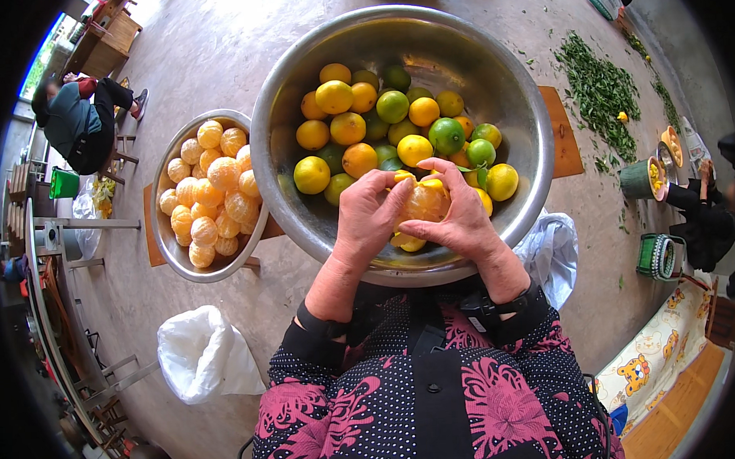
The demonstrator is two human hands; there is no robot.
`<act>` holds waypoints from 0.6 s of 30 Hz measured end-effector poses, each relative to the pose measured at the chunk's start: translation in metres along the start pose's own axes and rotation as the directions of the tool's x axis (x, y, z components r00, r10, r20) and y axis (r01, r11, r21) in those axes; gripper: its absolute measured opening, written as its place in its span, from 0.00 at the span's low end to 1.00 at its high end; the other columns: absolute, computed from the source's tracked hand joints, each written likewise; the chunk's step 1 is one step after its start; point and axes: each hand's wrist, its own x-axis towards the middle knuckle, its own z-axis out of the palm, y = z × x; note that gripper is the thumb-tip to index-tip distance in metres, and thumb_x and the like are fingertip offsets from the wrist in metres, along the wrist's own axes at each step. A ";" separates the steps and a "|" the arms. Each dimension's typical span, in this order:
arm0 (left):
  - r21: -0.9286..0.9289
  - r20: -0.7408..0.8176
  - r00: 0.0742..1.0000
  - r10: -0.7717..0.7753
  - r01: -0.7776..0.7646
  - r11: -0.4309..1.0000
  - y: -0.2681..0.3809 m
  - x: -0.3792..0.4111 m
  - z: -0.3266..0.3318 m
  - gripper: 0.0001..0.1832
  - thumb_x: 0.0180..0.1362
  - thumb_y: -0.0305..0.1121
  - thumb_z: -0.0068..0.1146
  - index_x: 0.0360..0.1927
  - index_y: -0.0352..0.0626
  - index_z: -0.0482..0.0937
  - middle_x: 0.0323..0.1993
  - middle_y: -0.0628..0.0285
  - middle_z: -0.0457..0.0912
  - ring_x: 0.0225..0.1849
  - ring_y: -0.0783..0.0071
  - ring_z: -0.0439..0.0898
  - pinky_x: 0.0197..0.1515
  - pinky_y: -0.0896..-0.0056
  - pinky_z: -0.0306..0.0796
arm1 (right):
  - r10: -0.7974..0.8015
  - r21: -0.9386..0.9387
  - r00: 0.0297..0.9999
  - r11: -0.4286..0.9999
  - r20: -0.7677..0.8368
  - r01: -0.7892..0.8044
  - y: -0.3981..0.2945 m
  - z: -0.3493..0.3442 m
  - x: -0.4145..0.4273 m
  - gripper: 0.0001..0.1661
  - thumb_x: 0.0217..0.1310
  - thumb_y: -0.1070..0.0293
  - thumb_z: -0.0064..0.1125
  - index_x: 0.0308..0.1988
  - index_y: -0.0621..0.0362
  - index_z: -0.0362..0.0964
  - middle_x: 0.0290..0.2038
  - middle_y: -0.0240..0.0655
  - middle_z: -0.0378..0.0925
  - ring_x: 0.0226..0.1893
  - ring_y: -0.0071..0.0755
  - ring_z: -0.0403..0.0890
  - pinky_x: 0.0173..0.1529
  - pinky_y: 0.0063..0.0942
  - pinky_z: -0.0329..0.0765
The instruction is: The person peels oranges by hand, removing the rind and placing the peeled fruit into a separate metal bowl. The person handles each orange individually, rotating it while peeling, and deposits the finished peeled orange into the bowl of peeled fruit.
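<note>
Between my two hands is a partly peeled mandarin (424, 204), its pale orange segments bare on the near side and yellow peel still on top. My left hand (373, 214) pinches the peel at the upper left. My right hand (461, 211) curls around the fruit's right side, thumb across its front. Both are over the near part of a large stainless steel basin (396, 22), which holds many unpeeled green, yellow and orange citrus fruits (347, 128). To the left, a smaller metal basin (173, 265) is heaped with peeled mandarins (225, 174).
A white plastic bag (205, 356) stands open on the concrete floor at lower left. Another pale bag (550, 253) hangs right of the large basin. Green leaves (599, 94) lie heaped at right. One seated person (78, 118) is at left, another (701, 218) at right.
</note>
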 end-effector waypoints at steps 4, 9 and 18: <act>-0.075 0.055 0.994 -0.091 0.095 0.993 0.001 -0.002 0.001 0.10 0.63 0.30 0.63 0.40 0.31 0.83 0.31 0.58 0.83 0.32 0.75 0.81 0.36 0.75 0.74 | 0.052 -0.020 0.998 0.998 -0.034 -0.053 0.000 0.000 0.000 0.46 0.48 0.60 0.79 0.61 0.59 0.62 0.42 0.44 0.80 0.44 0.41 0.84 0.52 0.31 0.79; 0.080 0.063 0.998 -0.001 -0.004 0.997 0.002 0.000 -0.001 0.10 0.63 0.31 0.63 0.39 0.32 0.83 0.30 0.53 0.82 0.30 0.68 0.81 0.35 0.71 0.74 | 0.074 -0.006 0.997 0.997 -0.019 -0.074 -0.001 -0.001 -0.002 0.43 0.49 0.62 0.77 0.60 0.59 0.62 0.42 0.46 0.81 0.44 0.42 0.85 0.52 0.32 0.80; 0.193 0.010 0.991 0.137 -0.136 0.972 0.003 0.001 0.002 0.08 0.62 0.29 0.61 0.34 0.31 0.81 0.29 0.50 0.81 0.29 0.61 0.80 0.34 0.68 0.73 | 0.092 0.037 0.996 0.995 0.020 -0.093 -0.001 -0.001 -0.002 0.44 0.50 0.69 0.78 0.62 0.56 0.61 0.45 0.39 0.79 0.46 0.29 0.81 0.53 0.24 0.77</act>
